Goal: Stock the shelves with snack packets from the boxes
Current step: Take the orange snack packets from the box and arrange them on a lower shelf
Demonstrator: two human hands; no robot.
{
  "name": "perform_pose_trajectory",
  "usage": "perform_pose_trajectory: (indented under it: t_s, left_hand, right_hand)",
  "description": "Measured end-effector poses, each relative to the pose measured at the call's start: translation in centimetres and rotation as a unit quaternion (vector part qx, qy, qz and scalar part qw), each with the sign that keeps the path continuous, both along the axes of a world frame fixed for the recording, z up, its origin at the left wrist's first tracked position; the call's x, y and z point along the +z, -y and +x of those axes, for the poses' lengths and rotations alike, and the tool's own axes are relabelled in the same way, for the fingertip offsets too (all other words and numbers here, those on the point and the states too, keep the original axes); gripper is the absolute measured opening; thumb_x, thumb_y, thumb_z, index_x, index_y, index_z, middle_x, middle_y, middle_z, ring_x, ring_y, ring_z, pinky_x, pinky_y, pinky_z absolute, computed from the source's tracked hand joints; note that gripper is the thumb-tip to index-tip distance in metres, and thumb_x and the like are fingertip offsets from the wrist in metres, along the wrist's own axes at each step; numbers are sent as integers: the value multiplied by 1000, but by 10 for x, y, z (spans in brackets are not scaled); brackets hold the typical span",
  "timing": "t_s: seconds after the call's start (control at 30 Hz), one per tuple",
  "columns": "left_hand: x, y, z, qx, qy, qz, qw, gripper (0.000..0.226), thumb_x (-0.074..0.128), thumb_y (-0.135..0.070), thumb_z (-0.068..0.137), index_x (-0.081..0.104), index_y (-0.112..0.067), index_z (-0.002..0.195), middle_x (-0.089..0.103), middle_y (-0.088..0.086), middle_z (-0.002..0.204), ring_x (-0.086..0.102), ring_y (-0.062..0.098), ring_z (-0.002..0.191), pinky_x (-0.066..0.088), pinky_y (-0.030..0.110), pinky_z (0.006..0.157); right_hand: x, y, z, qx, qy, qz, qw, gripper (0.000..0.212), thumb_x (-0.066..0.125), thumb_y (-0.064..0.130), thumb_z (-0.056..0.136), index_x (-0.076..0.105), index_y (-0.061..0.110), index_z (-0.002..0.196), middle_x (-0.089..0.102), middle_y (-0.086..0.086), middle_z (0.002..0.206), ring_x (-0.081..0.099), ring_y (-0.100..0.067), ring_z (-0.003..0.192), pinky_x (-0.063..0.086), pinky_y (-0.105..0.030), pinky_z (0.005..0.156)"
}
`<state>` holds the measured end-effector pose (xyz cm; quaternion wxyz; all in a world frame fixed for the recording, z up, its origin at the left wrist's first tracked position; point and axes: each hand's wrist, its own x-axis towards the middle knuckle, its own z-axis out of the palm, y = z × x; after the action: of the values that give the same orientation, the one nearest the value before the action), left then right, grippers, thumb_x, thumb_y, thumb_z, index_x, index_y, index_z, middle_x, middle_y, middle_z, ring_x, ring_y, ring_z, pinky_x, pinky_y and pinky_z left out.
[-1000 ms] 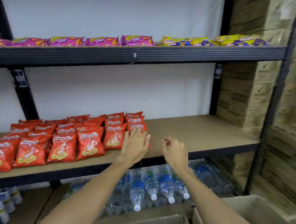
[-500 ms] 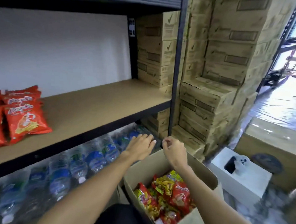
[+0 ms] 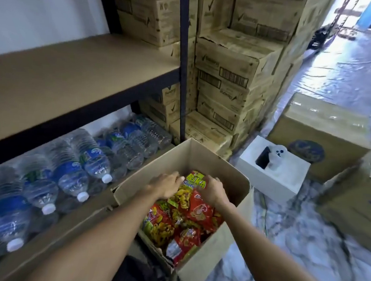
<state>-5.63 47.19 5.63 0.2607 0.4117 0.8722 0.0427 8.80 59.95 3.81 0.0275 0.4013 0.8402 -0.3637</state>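
Note:
An open cardboard box point(image 3: 232, 182) stands on the floor in front of me, filled with red snack packets point(image 3: 199, 210) and yellow ones. A yellow snack packet point(image 3: 196, 181) stands up at the far end of the pile, between my hands. My left hand point(image 3: 166, 186) reaches into the box with its fingertips against the packet's left edge. My right hand point(image 3: 213, 191) has its fingers curled over the packet's right top corner. The brown middle shelf board point(image 3: 75, 72) is up to the left; no packets on the part in view.
Water bottles point(image 3: 87, 162) lie packed on the low shelf left of the box. A black shelf post point(image 3: 182, 75) rises behind it, with stacked cartons point(image 3: 234, 67) beyond. A white box point(image 3: 271, 178) and sealed cartons point(image 3: 319, 131) sit on the floor at right.
My view swung from the shelf of red packets down and right to the box. Both hands dropped from the shelf edge into the box, onto the yellow packet.

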Motion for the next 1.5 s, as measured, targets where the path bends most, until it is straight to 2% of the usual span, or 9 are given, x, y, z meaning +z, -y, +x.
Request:
perform_pose_trajectory:
  t_s: [0.23,0.5,0.7,0.8,0.9,1.03,1.2,1.33,1.5]
  left_hand:
    - [-27,14,-5,-9,35,-46,998,56,23,-58,103,44,-18,135,54,16,139,52,35,125,43,47,101]
    - [-23,21,-4,-16,43,-52,998,54,21,-60,102,48,-22,128,58,10,132,56,30,117,45,49,99]
    - [-19,21,-2,-20,49,-60,997,55,20,-59,102,46,-21,132,57,9,133,55,28,117,45,47,98]
    - [-18,22,-2,-18,49,-56,997,56,20,-59,102,46,-20,134,56,8,135,55,28,118,45,48,99]
    - [-16,23,-3,-16,52,-55,997,59,21,-59,103,44,-18,138,54,9,139,53,28,123,44,48,102]
    - [-13,25,-3,-7,55,-54,997,59,23,-59,102,43,-19,140,53,9,140,53,29,122,44,49,102]
    - [1,27,-1,13,63,-26,998,52,34,-52,103,44,-18,141,52,10,143,52,29,126,44,46,104]
    - [24,31,0,73,91,45,992,46,43,-42,104,48,-14,140,53,10,142,52,26,127,42,37,104]
    - [61,47,5,95,69,87,989,50,46,-36,105,41,-11,148,46,9,150,47,27,135,38,36,107]
  right_hand:
    - [-43,3,10,-16,108,-18,994,88,80,45,80,32,17,148,32,-22,142,36,-44,133,36,-50,111]
    - [-55,-2,8,-67,141,10,988,83,80,36,81,30,17,145,26,-25,147,35,-47,133,37,-54,109]
    - [-66,5,10,-84,203,-28,975,100,67,46,91,0,12,157,-5,-33,159,11,-56,145,25,-59,117]
    - [-70,4,13,-89,192,-66,975,103,65,40,95,-11,7,156,-19,-33,158,28,-52,142,37,-50,112]
    - [-68,-1,14,-77,160,-57,982,90,71,25,92,11,-1,154,-4,-35,158,50,-42,129,45,-42,108]
    - [-54,5,15,-63,133,-39,988,74,77,14,86,34,2,146,1,-26,159,60,-36,114,50,-36,98]
    - [-37,12,11,-67,44,-26,996,70,81,8,80,46,15,140,25,-24,149,59,-43,113,47,-49,105]
    - [-10,21,8,-47,-17,-42,998,62,82,12,80,50,16,134,59,-17,125,63,-30,101,55,-42,90]
    - [35,34,-4,-31,-105,-43,993,62,83,15,79,48,25,129,61,-7,120,63,-22,103,60,-44,82]
